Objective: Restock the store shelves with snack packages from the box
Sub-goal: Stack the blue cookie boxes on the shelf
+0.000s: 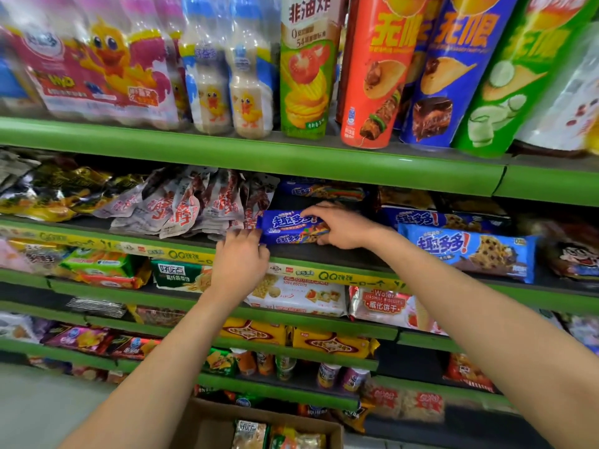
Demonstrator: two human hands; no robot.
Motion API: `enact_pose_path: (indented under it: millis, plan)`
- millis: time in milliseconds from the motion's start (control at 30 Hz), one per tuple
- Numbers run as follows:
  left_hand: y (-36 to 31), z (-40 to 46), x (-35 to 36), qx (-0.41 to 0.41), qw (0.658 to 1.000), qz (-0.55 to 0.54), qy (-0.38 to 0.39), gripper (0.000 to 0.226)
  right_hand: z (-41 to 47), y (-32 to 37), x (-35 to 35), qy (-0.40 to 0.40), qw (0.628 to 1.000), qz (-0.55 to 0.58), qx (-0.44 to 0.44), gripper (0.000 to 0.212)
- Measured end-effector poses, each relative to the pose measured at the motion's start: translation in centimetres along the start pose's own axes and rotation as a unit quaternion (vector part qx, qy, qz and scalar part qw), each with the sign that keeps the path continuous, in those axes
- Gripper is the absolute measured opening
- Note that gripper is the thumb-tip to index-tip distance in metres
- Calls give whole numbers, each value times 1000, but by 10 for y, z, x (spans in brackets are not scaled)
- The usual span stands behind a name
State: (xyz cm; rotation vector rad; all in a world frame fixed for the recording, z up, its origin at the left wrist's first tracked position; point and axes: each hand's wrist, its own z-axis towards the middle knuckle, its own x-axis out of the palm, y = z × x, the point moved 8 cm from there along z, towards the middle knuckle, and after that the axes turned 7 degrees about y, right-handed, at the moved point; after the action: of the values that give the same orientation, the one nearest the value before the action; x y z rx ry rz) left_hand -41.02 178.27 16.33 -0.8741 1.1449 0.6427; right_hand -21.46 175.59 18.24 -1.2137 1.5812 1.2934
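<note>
Two dark blue cookie packs (287, 226) lie stacked on the second green shelf (330, 254), in the middle of the head view. My right hand (343, 226) grips their right end, fingers curled over the top pack. My left hand (241, 259) touches the left end of the stack with its fingertips, just above the shelf edge. At the bottom of the view stands the open cardboard box (207, 426) with several snack packs inside.
White-and-red pouches (181, 209) crowd the shelf left of the stack. More blue cookie packs (466, 251) lie to the right. Chip tubes (372, 76) and drink bottles (227, 76) stand on the shelf above. Lower shelves hold biscuit packs (298, 294).
</note>
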Motion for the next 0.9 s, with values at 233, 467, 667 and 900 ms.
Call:
enact_pose_path:
  millis: [233, 467, 667, 900]
  plan:
    - [1, -2, 4, 17, 998, 63, -9, 40, 20, -20, -3, -77, 996, -8, 33, 57]
    - [0, -8, 13, -1, 999, 44, -17, 40, 31, -33, 9, -106, 984, -88, 114, 54]
    - [-3, -13, 11, 2, 999, 43, -28, 46, 45, -41, 0, -126, 973, -91, 168, 52]
    - [0, -13, 14, -2, 999, 40, -21, 43, 44, -39, -2, -134, 968, -90, 191, 52]
